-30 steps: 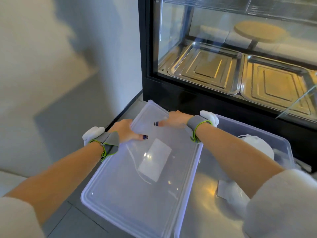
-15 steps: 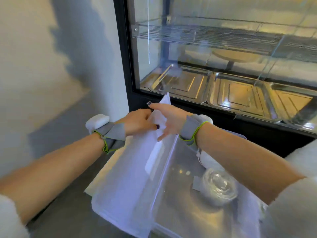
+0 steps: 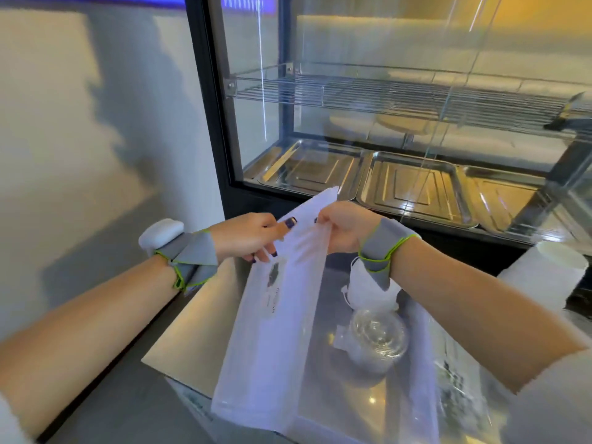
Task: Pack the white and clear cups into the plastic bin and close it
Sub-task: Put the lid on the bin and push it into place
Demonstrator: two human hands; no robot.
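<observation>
The translucent bin lid (image 3: 272, 341) stands tilted up on its long edge along the left side of the plastic bin (image 3: 426, 373). My left hand (image 3: 246, 235) and my right hand (image 3: 342, 229) both grip the lid's raised far end. Inside the open bin stands a clear cup (image 3: 376, 341), and behind it a white cup (image 3: 365, 290), partly hidden by my right wrist. Another white cup (image 3: 557, 257) stands outside the bin at the right.
The bin sits on a steel counter (image 3: 198, 325). Directly behind stands a black-framed glass display case (image 3: 384, 129) holding steel trays (image 3: 413, 187) and a wire shelf. A white wall is to the left.
The lid lay flat over the bin's left part; both hands have lifted its far end until it stands on edge, uncovering the cups. The camera view has tilted upward.
</observation>
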